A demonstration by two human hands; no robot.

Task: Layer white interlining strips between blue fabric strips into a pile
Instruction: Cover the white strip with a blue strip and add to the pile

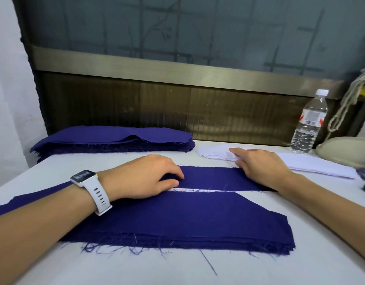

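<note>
A thick pile of blue fabric strips [187, 221] lies near the table's front edge, with frayed threads along its front. Just behind it lies a single blue strip [212, 178]; a thin white gap shows between the two. My left hand [144, 177] rests flat on the left part of that single strip, fingers curled down onto it. My right hand [259, 164] lies at the strip's right end, its fingertips reaching onto a stack of white interlining strips [214, 152]. A second stack of blue strips [116, 138] sits at the back left.
A water bottle [309, 122] stands at the back right beside a beige rounded object [346, 150]. More white sheets [313, 164] stretch right of my hand. A dark wall panel runs behind the white table [249, 270].
</note>
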